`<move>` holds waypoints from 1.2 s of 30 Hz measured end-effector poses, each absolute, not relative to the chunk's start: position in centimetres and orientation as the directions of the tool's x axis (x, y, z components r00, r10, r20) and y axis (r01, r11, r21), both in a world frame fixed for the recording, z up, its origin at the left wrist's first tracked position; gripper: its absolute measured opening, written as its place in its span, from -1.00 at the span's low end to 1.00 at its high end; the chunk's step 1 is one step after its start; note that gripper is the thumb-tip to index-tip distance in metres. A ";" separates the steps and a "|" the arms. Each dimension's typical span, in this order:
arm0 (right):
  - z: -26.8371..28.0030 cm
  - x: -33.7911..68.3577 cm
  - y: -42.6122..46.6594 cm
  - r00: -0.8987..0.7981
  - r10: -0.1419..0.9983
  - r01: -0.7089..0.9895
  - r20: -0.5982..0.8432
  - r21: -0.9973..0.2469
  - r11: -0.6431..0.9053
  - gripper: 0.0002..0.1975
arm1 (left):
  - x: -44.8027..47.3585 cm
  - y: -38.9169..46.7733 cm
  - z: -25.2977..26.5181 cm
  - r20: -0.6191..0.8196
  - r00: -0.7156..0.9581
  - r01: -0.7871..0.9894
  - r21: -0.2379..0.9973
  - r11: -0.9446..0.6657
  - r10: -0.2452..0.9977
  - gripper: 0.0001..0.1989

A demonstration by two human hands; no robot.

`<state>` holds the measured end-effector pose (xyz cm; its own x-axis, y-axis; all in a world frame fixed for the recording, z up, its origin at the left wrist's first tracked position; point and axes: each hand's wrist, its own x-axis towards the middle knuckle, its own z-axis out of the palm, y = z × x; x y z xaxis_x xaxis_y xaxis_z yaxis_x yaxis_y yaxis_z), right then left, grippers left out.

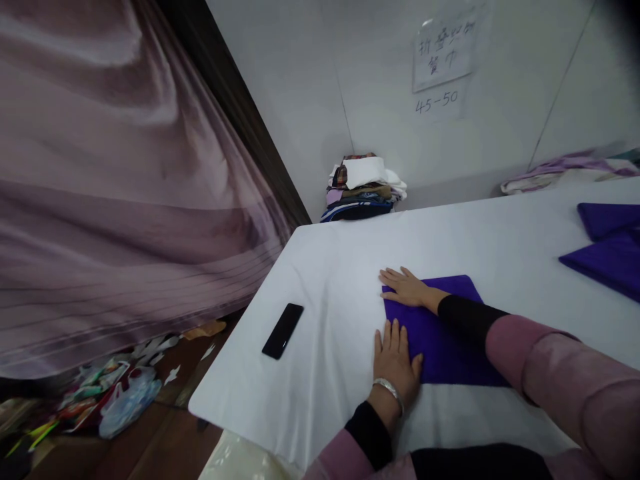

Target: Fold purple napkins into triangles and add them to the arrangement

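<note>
A folded purple cloth (450,357) lies flat on the white-covered table (340,267). My right hand (407,289) rests palm down on its far left corner, fingers spread and reaching past the edge. Nearer to me, my left hand (397,363) lies flat along the cloth's left edge, its fingers stretched out partly over the white cover and its thumb towards the cloth. A silver bangle (389,389) circles the left wrist. The right forearm hides part of the cloth.
A black phone (283,331) lies left of the cloth. More purple folded cloths (610,260) are at the right. A pile of clothes (365,190) stands against the wall. Pink curtain (125,167) hangs at the left, above bags (130,400) on the floor.
</note>
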<state>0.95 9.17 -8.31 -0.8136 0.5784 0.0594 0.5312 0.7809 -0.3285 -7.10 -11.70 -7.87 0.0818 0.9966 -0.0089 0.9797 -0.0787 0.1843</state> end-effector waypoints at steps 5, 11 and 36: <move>-7.2 2.5 7.3 -0.765 0.629 0.561 0.137 -0.336 0.756 -0.27 | -7.9 -10.9 -7.0 -0.052 0.098 0.967 0.242 -0.083 0.994 -0.42; -6.8 4.0 5.5 -0.711 0.692 0.626 0.129 -0.332 0.705 -0.29 | -8.8 -4.4 -4.6 0.039 0.027 0.985 0.169 -0.034 0.999 -0.52; -7.1 23.5 5.8 -0.392 0.919 0.808 0.047 -0.460 0.368 -0.36 | -8.2 -0.1 -5.9 -0.066 -0.002 0.978 0.210 0.016 0.998 -0.39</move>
